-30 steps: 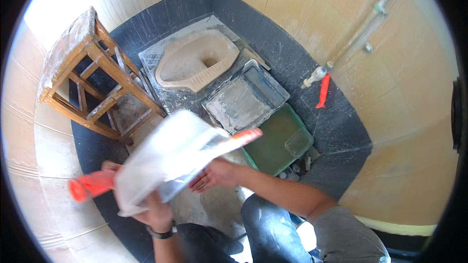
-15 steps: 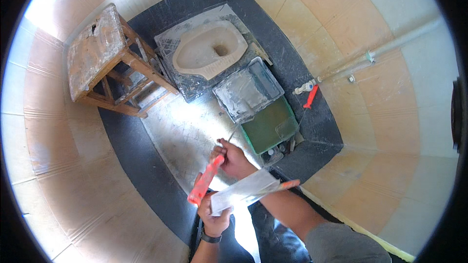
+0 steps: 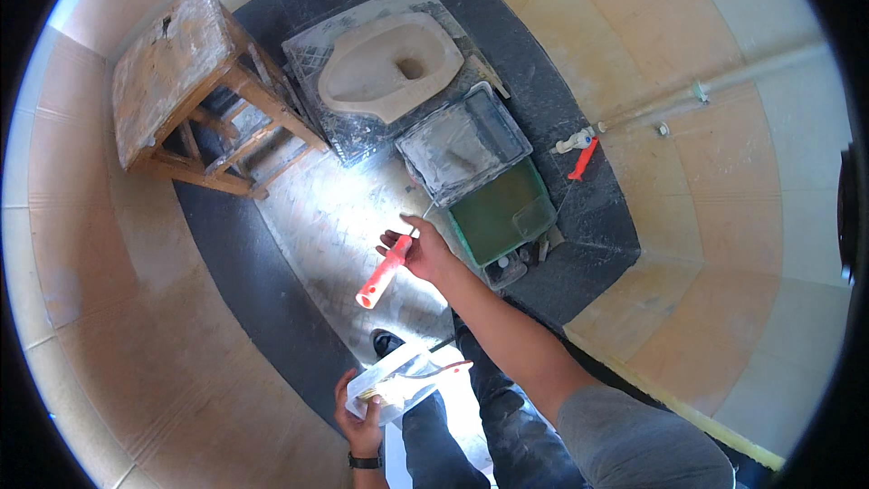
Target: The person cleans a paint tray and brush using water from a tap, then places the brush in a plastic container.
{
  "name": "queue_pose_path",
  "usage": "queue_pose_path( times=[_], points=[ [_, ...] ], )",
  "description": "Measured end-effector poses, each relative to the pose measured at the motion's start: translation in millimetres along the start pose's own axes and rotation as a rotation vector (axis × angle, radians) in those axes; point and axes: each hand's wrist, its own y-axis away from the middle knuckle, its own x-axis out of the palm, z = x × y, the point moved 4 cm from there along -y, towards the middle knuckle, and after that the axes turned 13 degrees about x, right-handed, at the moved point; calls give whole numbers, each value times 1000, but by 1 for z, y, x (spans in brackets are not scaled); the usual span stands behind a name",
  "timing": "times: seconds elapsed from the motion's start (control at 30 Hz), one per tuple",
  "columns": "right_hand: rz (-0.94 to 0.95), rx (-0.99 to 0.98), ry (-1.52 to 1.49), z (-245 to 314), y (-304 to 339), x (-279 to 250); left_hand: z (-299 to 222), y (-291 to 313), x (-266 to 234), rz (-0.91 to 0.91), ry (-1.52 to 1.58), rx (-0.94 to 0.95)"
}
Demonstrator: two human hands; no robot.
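Note:
My right hand (image 3: pixel 424 251) is stretched out over the floor and grips a paint roller frame by its orange-red handle (image 3: pixel 381 273); a thin metal wire runs up from the hand. My left hand (image 3: pixel 360 417) is low, near my legs, and holds a clear plastic package (image 3: pixel 395 383) with a yellowish roller sleeve and a red-handled part inside. Just beyond my right hand lie a grey paint tray (image 3: pixel 463 145) and a green paint tray (image 3: pixel 501 209).
A squat toilet pan (image 3: pixel 389 66) is set in the dark floor at the top. A paint-stained wooden stool (image 3: pixel 186 91) stands at the upper left. A wall pipe with a red-handled tap (image 3: pixel 581 158) is at the right. Beige tiled walls surround the narrow floor.
The package has dropped from in front of the camera to my left hand near my legs. My right hand has drawn the roller handle out and reached forward with it.

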Motion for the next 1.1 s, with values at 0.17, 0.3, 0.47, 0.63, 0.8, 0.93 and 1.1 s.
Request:
queue_pose_path(
  times=[0.17, 0.3, 0.47, 0.63, 0.8, 0.93, 1.1],
  points=[
    [-349, -214, 175, -36, 5, -27, 47, 22, -40, 2, -55, -20],
    [-546, -58, 420, -86, 35, -14, 90, 49, -63, -96, 56, -186],
    [-1156, -385, 1141, -64, 68, -62, 89, 45, -50, 22, 66, -189],
    [-1154, -358, 1517, -31, 67, -116, 100, 42, -50, 43, 69, -147],
    [-1291, -275, 1552, -2, 46, -118, 107, 35, -53, 56, 86, -194],
    [-1329, -311, 1461, 24, 10, -109, 101, 32, -59, 12, 111, -213],
    [-1275, 140, 2522, 130, -28, -150, 113, 17, -38, 134, 109, -202]
  ],
)
